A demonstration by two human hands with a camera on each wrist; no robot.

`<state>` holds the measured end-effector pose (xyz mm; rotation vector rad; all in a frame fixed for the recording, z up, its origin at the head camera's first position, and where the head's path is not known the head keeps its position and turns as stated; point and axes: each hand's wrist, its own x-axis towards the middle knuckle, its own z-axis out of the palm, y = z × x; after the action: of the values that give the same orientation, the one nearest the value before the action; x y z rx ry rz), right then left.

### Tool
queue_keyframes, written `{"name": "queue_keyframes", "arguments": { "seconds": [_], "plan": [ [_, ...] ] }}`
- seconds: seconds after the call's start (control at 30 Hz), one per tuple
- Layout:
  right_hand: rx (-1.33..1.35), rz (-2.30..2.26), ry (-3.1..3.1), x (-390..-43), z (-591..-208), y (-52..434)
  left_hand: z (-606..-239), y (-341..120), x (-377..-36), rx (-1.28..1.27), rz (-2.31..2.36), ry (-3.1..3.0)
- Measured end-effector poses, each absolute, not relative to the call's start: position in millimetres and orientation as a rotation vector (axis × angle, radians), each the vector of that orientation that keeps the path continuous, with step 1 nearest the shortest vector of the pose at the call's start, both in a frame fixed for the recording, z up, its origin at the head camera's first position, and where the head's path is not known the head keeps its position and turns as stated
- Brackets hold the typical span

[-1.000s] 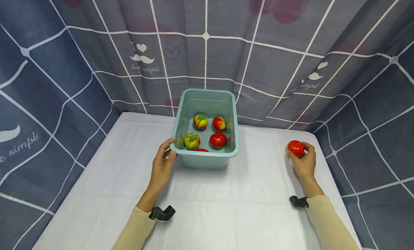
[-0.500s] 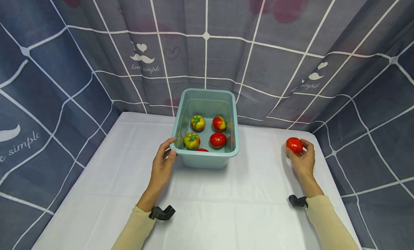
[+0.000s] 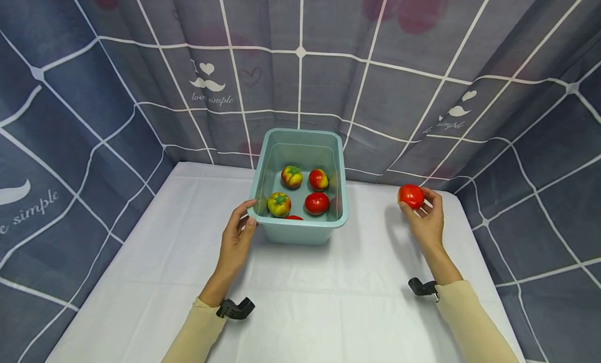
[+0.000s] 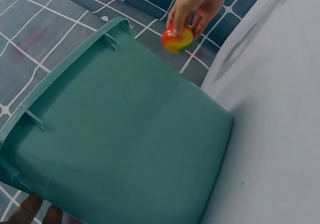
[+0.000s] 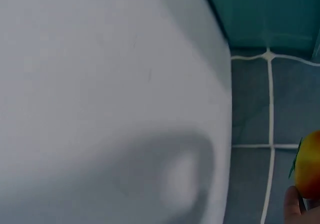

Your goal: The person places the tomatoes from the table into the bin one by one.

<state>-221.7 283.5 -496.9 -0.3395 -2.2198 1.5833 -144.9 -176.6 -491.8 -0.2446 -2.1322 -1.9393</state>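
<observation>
In the middle of the white-covered table (image 3: 300,300) stands a teal plastic tub (image 3: 300,230), pushed back toward the checked grey curtain (image 3: 141,92) that walls in the space. Everything else is best placed from that tub. At its near left corner the person's left hand (image 3: 235,243) rests with the thumb hooked over the rim and the fingers against the outer wall, a light steadying hold, I'd judge, so the tub does not slide. To the right of the tub, lifted clear of the cloth and about level with its rim, the right hand (image 3: 427,222) pinches a red tomato (image 3: 411,195) in its fingertips, with the palm turned toward the tub; the left wrist view shows the same fruit (image 4: 176,38) held from above by thumb and fingers, a yellowish patch on its underside. Inside the tub lie more tomatoes: two yellow-green ones with green stalks (image 3: 279,204) on the left side, red ones (image 3: 316,203) on the right, and one mostly hidden behind the near wall.
</observation>
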Motion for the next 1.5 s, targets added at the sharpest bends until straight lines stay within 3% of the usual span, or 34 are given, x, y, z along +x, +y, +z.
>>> {"name": "queue_keyframes", "arguments": {
  "seconds": [0.9,1.5],
  "plan": [
    [0.328,1.812,-2.118,-224.4,-416.0,181.4,-490.4,-176.4,-143.8,-0.222,-1.956,-2.129],
    [0.781,1.357,-2.521,-245.4,-401.3,121.0,-491.8,-178.7,-145.5,-0.234,-1.943,-2.138]
  ]
}}
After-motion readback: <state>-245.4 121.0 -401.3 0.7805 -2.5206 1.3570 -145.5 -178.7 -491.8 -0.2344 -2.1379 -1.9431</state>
